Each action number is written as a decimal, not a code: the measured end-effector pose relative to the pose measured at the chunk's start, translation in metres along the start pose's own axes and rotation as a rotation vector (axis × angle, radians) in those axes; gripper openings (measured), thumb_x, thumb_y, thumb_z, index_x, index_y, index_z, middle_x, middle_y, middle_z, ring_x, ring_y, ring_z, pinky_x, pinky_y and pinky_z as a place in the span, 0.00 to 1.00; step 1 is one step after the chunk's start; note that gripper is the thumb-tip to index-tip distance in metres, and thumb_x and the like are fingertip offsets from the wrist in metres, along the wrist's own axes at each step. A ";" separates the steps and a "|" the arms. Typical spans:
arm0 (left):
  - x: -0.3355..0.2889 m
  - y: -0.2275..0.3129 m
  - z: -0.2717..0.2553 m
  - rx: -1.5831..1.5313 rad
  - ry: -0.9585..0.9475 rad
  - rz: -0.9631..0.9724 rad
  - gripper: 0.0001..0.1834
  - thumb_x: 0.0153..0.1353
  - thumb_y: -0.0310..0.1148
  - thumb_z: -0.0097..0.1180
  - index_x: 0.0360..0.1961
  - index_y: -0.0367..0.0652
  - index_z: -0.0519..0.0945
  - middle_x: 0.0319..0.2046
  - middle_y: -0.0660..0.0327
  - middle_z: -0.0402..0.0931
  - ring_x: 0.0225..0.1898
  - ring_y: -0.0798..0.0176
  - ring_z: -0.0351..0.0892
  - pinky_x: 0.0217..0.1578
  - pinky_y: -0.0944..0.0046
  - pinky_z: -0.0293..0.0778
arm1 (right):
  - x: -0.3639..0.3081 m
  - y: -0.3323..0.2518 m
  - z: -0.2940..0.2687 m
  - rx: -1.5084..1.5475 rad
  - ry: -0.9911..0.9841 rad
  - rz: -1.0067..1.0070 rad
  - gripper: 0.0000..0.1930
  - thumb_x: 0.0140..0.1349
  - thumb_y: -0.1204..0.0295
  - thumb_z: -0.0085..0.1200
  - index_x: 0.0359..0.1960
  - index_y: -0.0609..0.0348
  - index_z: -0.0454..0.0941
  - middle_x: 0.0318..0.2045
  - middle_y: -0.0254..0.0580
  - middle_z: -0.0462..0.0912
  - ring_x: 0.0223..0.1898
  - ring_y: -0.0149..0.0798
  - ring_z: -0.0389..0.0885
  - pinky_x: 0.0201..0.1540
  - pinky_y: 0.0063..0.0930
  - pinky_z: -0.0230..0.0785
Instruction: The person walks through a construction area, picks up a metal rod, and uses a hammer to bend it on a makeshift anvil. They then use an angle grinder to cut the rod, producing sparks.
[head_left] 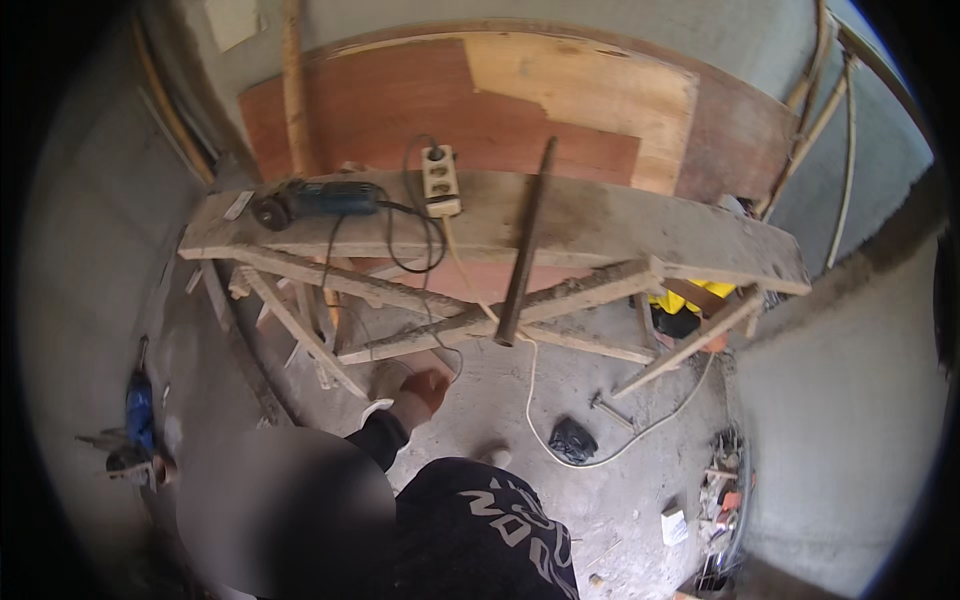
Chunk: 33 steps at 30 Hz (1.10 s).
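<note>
Neither of my hands shows in the head view. Just below, another person in a dark top with pale lettering (480,530) bends low, their head blurred out. That person's hand (427,390) reaches under a rough wooden bench (620,225), by a thin cable; whether it grips anything is unclear. On the bench top lies a blue angle grinder (335,197) with a disc at its left end. Right of it stands a white power strip (438,180) with a plug in it. A dark metal pipe (524,255) crosses the bench, its near end jutting past the front edge.
A blue power tool (139,410) is at the far left. A white cable (530,400) loops over the floor, past a black plastic bundle (572,440) and a T-shaped piece (612,412). Debris (718,500) lines the right wall. Wooden boards (400,110) lean behind the bench.
</note>
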<state>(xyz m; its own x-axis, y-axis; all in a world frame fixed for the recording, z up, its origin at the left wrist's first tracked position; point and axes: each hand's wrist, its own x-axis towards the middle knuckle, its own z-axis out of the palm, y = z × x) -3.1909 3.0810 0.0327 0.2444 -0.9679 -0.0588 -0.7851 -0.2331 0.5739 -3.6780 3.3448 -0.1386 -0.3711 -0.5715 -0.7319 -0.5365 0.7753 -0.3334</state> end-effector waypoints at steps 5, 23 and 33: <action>0.046 0.005 -0.079 -0.281 0.394 -0.170 0.22 0.63 0.50 0.51 0.34 0.38 0.79 0.32 0.45 0.80 0.38 0.42 0.80 0.39 0.51 0.74 | -0.031 -0.116 -0.099 -0.149 0.446 -0.537 0.19 0.65 0.65 0.56 0.50 0.68 0.75 0.50 0.58 0.78 0.54 0.51 0.76 0.57 0.39 0.66; 0.259 -0.031 -0.252 -1.070 0.707 -0.849 0.45 0.50 0.60 0.66 0.56 0.32 0.70 0.39 0.51 0.75 0.25 0.56 0.75 0.21 0.59 0.74 | -0.065 -0.618 -0.054 0.357 -0.131 -1.011 0.35 0.53 0.47 0.66 0.46 0.69 0.71 0.31 0.51 0.81 0.26 0.36 0.80 0.24 0.29 0.74; 0.297 -0.061 -0.241 -0.984 0.457 -0.687 0.39 0.56 0.52 0.62 0.64 0.45 0.66 0.60 0.53 0.65 0.51 0.49 0.70 0.37 0.48 0.80 | -0.043 -0.631 -0.045 0.648 -0.242 -0.809 0.12 0.54 0.71 0.56 0.35 0.64 0.69 0.18 0.42 0.75 0.13 0.35 0.74 0.14 0.31 0.68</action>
<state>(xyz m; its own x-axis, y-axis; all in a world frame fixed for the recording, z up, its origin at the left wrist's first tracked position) -2.9332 2.8309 0.1766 0.7556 -0.5115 -0.4092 0.2802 -0.3122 0.9078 -3.3576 2.8679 0.1295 0.1137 -0.9675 -0.2261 -0.0240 0.2248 -0.9741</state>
